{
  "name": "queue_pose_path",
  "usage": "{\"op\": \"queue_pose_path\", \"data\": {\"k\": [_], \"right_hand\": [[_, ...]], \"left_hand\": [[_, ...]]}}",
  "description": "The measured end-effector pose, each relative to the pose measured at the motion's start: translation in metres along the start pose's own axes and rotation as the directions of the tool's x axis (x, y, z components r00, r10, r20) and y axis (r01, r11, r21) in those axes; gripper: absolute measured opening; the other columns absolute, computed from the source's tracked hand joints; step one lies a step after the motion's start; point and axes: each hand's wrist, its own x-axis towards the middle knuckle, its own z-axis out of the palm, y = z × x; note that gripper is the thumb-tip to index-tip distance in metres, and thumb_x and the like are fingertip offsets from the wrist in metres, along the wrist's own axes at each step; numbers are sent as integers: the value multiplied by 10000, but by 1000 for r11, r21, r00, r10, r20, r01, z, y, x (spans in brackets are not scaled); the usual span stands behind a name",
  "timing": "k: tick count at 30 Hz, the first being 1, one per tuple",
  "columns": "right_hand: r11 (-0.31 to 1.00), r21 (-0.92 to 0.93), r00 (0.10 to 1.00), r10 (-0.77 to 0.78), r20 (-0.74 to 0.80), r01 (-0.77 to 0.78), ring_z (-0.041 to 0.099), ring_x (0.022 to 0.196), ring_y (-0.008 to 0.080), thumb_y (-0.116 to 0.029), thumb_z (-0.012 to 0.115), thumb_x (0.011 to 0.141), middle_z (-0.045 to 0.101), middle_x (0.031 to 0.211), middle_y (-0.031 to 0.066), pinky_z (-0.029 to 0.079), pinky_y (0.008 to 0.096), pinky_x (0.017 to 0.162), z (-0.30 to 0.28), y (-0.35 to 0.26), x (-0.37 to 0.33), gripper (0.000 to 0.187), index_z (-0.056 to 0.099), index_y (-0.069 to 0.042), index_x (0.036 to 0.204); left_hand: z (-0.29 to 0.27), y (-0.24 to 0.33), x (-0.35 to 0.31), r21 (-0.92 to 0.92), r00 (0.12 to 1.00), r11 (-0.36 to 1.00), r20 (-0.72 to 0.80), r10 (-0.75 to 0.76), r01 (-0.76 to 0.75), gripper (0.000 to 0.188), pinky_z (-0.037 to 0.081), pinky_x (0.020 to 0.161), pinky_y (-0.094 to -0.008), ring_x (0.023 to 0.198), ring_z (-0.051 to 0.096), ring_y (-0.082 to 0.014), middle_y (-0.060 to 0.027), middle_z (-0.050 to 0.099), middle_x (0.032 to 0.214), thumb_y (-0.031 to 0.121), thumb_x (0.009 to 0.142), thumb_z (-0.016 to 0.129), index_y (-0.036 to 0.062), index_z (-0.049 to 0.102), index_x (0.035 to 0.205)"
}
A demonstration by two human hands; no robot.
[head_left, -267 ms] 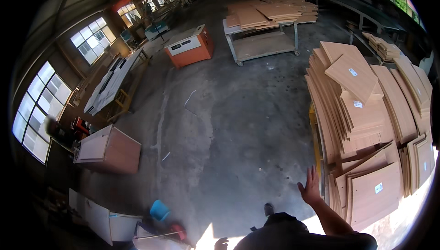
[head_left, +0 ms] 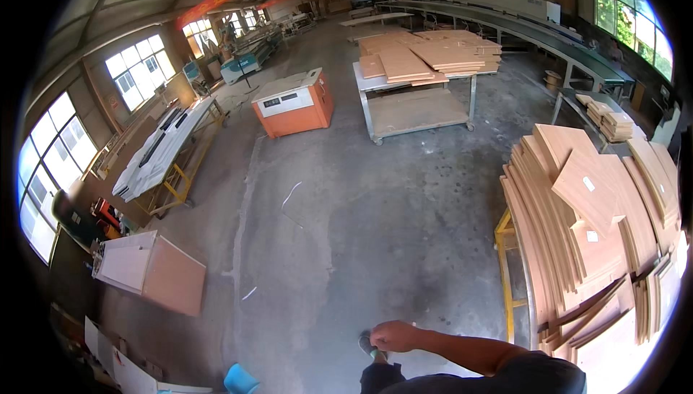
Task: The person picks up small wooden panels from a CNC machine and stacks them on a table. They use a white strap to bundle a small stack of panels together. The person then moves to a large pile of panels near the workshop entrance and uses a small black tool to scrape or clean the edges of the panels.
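Observation:
My right hand (head_left: 393,336) is in front of my body at the bottom of the view, its fingers curled into a loose fist with nothing seen in them. The forearm reaches across from the lower right, above my shoe (head_left: 367,343) on the concrete floor. Nothing is touched by this hand. My left hand is out of view. Off to the right, the nearest large things are stacked wood-coloured panels (head_left: 541,213), some with white labels, on a stand with a yellow frame (head_left: 503,271).
A wheeled table (head_left: 419,112) with brown boards stands ahead. Left of it is an orange and white machine (head_left: 296,105). A workbench with long strips (head_left: 162,149), a box-like panel cabinet (head_left: 170,271) and a blue bucket (head_left: 240,379) are at left. A conveyor (head_left: 520,33) runs at far right.
My right hand has swung left from beside the panels, and its spread fingers have curled in. My left hand has left the bottom edge. The view has tilted up, showing more of the hall.

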Motion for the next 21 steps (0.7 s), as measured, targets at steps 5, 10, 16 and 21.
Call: {"op": "queue_pose_path", "data": {"k": [5, 10, 16, 21], "right_hand": [[763, -560, 893, 442, 87, -323, 593, 723, 301, -290, 494, 897, 600, 757, 102, 448, 466, 636, 27, 326, -38, 218, 579, -99, 837], [-78, 598, 84, 968, 238, -798, 412, 609, 257, -294, 412, 900, 365, 669, 80, 302, 413, 525, 23, 319, -214, 172, 438, -164, 789], [179, 314, 265, 929, 257, -932, 506, 586, 280, -203, 531, 914, 467, 646, 113, 395, 405, 515, -42, 269, -142, 168, 496, -90, 794], [-42, 775, 176, 965, 196, -630, 478, 542, 210, -237, 536, 929, 479, 615, 70, 389, 344, 498, -123, 393, 65, 303, 507, -71, 677]], "left_hand": [[-34, 171, 139, -35, 987, 987, 44, -158, 159, 299, 466, 482, -315, 563, 544, -157, -118, 699, 928, 81, 897, 555, 60, 617, 1189], [-77, 328, 267, -10, 974, 981, 118, -192, 195, 289, 452, 487, -319, 589, 549, -170, -129, 685, 941, 93, 901, 558, 66, 604, 1185], [-136, 532, 443, -48, 923, 973, 329, -199, 226, 279, 435, 492, -324, 619, 556, -186, -142, 667, 958, 109, 905, 561, 73, 589, 1180], [-94, 720, 532, -119, 965, 991, 245, 92, -64, 347, 481, 526, -320, 679, 605, -250, -258, 643, 1043, 117, 959, 432, -2, 498, 1278]]}}
